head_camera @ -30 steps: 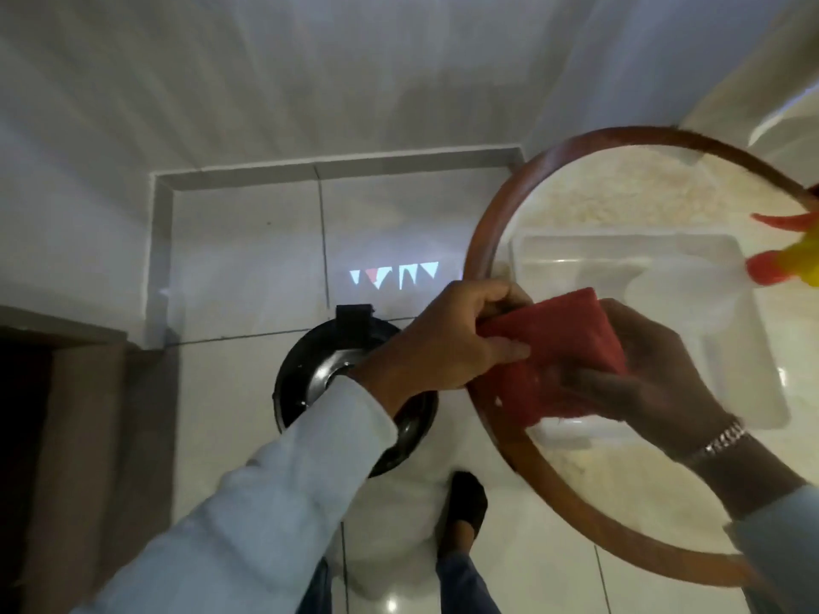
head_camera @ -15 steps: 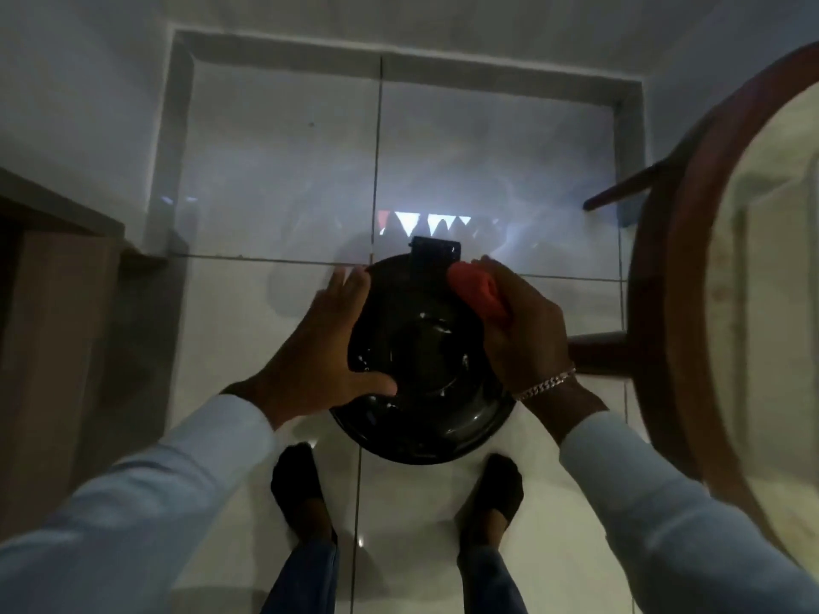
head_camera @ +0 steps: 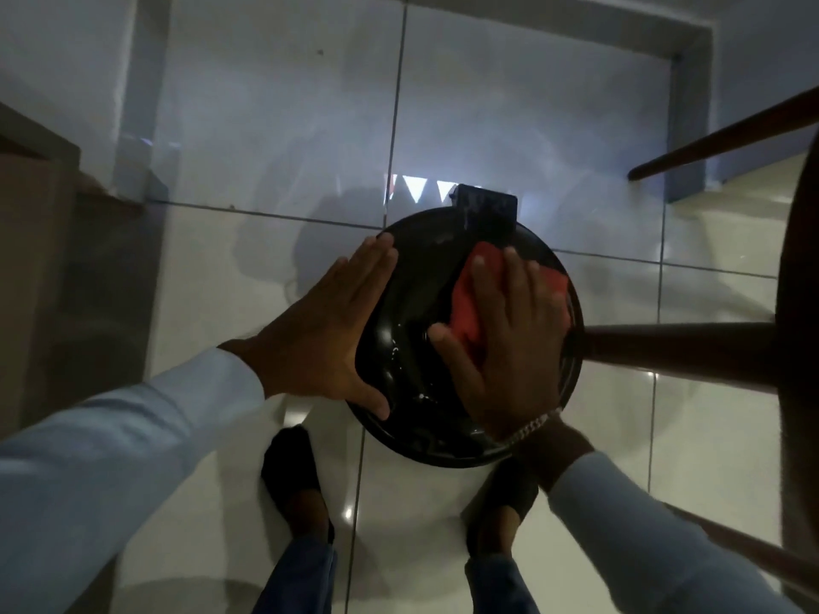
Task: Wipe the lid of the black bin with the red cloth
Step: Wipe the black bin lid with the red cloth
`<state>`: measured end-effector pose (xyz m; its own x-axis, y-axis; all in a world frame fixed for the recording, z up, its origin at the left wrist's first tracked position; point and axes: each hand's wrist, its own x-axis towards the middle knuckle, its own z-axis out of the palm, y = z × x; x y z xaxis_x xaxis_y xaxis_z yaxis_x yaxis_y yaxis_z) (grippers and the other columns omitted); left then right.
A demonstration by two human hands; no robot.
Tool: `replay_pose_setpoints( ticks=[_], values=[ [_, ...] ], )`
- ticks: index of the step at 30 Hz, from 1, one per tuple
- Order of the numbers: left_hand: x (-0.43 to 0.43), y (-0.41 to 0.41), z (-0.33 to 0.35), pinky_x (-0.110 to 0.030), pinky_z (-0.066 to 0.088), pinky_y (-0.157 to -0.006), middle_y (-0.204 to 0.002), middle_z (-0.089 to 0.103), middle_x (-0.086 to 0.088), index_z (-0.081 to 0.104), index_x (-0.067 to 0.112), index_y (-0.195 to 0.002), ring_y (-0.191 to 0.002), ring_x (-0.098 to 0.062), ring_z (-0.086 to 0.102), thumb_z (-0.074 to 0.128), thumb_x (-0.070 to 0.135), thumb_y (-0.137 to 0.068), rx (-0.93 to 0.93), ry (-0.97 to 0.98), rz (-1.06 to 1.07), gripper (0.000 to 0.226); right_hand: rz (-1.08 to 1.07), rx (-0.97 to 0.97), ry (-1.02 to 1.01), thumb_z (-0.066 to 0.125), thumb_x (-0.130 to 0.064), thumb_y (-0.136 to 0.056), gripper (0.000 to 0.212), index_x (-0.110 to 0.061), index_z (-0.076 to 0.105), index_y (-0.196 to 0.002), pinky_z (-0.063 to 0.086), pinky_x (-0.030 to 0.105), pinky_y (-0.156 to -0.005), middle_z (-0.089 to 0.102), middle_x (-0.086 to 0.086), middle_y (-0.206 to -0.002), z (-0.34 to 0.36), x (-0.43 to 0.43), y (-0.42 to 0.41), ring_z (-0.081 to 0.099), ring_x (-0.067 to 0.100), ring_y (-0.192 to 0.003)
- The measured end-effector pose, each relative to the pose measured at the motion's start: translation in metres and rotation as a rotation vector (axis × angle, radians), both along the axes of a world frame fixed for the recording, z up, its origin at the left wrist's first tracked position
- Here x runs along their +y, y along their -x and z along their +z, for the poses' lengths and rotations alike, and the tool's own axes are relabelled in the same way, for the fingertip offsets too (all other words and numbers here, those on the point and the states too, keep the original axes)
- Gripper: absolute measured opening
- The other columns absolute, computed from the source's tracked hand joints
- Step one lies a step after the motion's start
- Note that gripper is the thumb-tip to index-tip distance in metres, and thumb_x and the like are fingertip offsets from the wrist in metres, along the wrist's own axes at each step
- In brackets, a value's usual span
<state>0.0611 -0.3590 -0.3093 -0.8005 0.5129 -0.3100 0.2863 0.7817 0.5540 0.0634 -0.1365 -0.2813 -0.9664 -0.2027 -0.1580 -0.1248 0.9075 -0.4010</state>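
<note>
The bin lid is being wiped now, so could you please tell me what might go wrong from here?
The left hand only braces the lid's edge, so the bin could slide on the glossy floor. The cloth lies under the right hand on the right side; the left side may be missed. A table leg crowds that hand.

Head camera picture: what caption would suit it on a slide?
Right hand presses a red cloth onto the black bin lid; left hand steadies its edge.

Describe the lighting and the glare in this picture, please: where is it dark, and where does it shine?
Head view: dim overall; the black bin lid shows small glints near its centre, the floor tiles reflect a pale haze and bright triangles, and the red cloth under the right hand stays vivid; edges look bent by the wide lens.
</note>
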Motion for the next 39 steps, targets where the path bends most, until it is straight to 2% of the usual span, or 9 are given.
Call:
replay_pose_setpoints(
  ticks=[3, 6, 9, 12, 17, 23, 29, 35, 39],
  values=[
    [-0.001, 0.001, -0.001, -0.037, -0.008, -0.119, -0.161, -0.026, -0.002, -0.023, 0.015, -0.150, -0.148, -0.017, -0.023, 0.061, 0.089, -0.047, -0.018, -0.015, -0.006, 0.152, 0.112, 0.019, -0.036, 0.030, -0.069, -0.089, 0.075, -0.029, 0.019, -0.151, 0.006, 0.059, -0.121, 0.016, 0.007, -0.163, -0.005, 0.010, -0.021, 0.007, 0.029, -0.152],
    [0.000, 0.002, -0.001, -0.032, -0.013, -0.117, -0.160, -0.030, 0.000, -0.025, 0.015, -0.149, -0.147, -0.016, -0.026, 0.061, 0.089, -0.048, -0.023, -0.013, -0.025, 0.152, 0.148, 0.002, -0.155, 0.030, -0.066, -0.090, 0.071, -0.035, 0.010, -0.151, 0.013, 0.066, -0.117, 0.015, 0.006, -0.163, -0.005, 0.025, -0.020, 0.006, 0.031, -0.151],
    [0.001, 0.002, -0.003, -0.032, -0.013, -0.116, -0.160, -0.030, -0.001, -0.025, 0.015, -0.149, -0.147, -0.016, -0.026, 0.062, 0.088, -0.048, -0.013, -0.009, -0.027, 0.152, -0.029, -0.009, -0.083, 0.033, -0.067, -0.087, 0.072, -0.038, 0.012, -0.149, 0.013, 0.065, -0.117, 0.018, 0.003, -0.163, -0.002, 0.007, -0.013, 0.008, 0.030, -0.151],
    [-0.001, 0.001, -0.004, -0.033, -0.012, -0.117, -0.160, -0.029, -0.002, -0.024, 0.014, -0.149, -0.148, -0.017, -0.025, 0.057, 0.091, -0.048, 0.016, 0.000, -0.030, 0.151, -0.143, 0.016, -0.021, 0.038, -0.067, -0.086, 0.070, -0.034, 0.027, -0.147, 0.015, 0.066, -0.116, 0.028, 0.003, -0.159, 0.000, -0.021, -0.013, 0.016, 0.030, -0.149],
    [-0.002, 0.003, -0.003, -0.039, -0.009, -0.118, -0.162, -0.025, -0.006, -0.022, 0.012, -0.150, -0.148, -0.018, -0.024, 0.054, 0.093, -0.048, 0.028, 0.021, -0.050, 0.151, 0.116, -0.008, -0.119, 0.043, -0.058, -0.088, 0.066, -0.035, 0.026, -0.147, 0.018, 0.070, -0.113, 0.029, 0.003, -0.159, 0.003, 0.007, -0.029, 0.016, 0.033, -0.149],
    [-0.001, 0.004, 0.000, -0.040, -0.008, -0.122, -0.162, -0.018, -0.017, -0.017, 0.004, -0.150, -0.149, -0.026, -0.019, 0.047, 0.095, -0.053, 0.110, 0.078, -0.099, 0.148, -0.144, -0.007, -0.045, 0.039, -0.059, -0.086, 0.067, -0.035, 0.023, -0.147, 0.017, 0.065, -0.115, 0.028, 0.003, -0.159, 0.000, -0.013, -0.016, 0.014, 0.033, -0.149],
    [-0.001, 0.011, -0.001, -0.033, -0.008, -0.122, -0.162, -0.015, -0.017, -0.012, 0.002, -0.151, -0.150, -0.023, -0.017, 0.054, 0.090, -0.055, 0.108, 0.004, -0.162, 0.146, 0.188, 0.011, -0.072, 0.042, -0.058, -0.087, 0.065, -0.031, 0.030, -0.145, 0.021, 0.066, -0.113, 0.031, 0.005, -0.158, -0.002, 0.007, -0.025, 0.020, 0.034, -0.147],
    [-0.001, 0.011, -0.003, -0.036, -0.002, -0.123, -0.163, -0.012, -0.016, -0.011, 0.004, -0.152, -0.151, -0.023, -0.015, 0.058, 0.090, -0.052, 0.095, -0.043, -0.144, 0.148, -0.069, 0.015, 0.047, 0.036, -0.060, -0.090, 0.065, -0.031, 0.027, -0.148, 0.020, 0.061, -0.116, 0.034, 0.001, -0.156, 0.000, -0.034, -0.018, 0.022, 0.028, -0.147],
    [-0.002, 0.012, -0.005, -0.034, -0.003, -0.122, -0.163, -0.015, -0.013, -0.013, 0.006, -0.151, -0.150, -0.021, -0.017, 0.061, 0.088, -0.051, 0.067, -0.066, -0.137, 0.150, 0.142, -0.012, 0.030, 0.039, -0.058, -0.091, 0.063, -0.034, 0.026, -0.148, 0.017, 0.063, -0.117, 0.033, -0.001, -0.157, 0.000, -0.026, -0.036, 0.023, 0.027, -0.147]
  ],
)
